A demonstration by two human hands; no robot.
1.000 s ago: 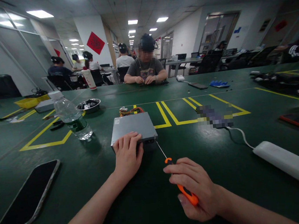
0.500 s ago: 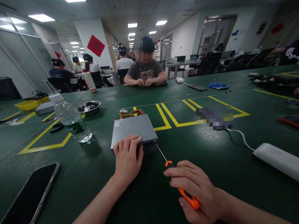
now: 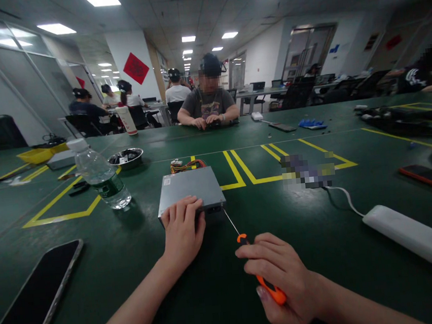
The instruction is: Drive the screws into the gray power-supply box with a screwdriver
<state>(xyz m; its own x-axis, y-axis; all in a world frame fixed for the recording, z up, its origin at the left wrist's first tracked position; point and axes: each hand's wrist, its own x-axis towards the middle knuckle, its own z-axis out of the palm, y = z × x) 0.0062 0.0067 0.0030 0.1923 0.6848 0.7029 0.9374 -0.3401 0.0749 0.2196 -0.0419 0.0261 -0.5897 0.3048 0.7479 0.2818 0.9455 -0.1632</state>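
A grey metal computer power supply [image 3: 191, 184] lies flat on the green table. Its bundle of coloured cables [image 3: 189, 165] comes out at the far side. My left hand [image 3: 184, 226] grips its near left part, fingers on the top and thumb against the near side. In my right hand [image 3: 282, 278] is an orange and black screwdriver [image 3: 271, 290], held by its handle. The thin shaft slants up to the left, and its tip meets the near right corner of the power supply. Whether a screw sits at the tip is too small to tell.
A water bottle [image 3: 101, 178] and a metal bowl of small parts [image 3: 126, 159] stand to the left. Nearer lies a phone [image 3: 34, 296]. On the right are a white power strip [image 3: 414, 239] and another phone [image 3: 431, 179]. A person [image 3: 208, 101] sits opposite.
The view has shifted slightly. My hands, the screwdriver and the power supply keep the same arrangement. At the far right, another person's hand has drawn back towards the edge.
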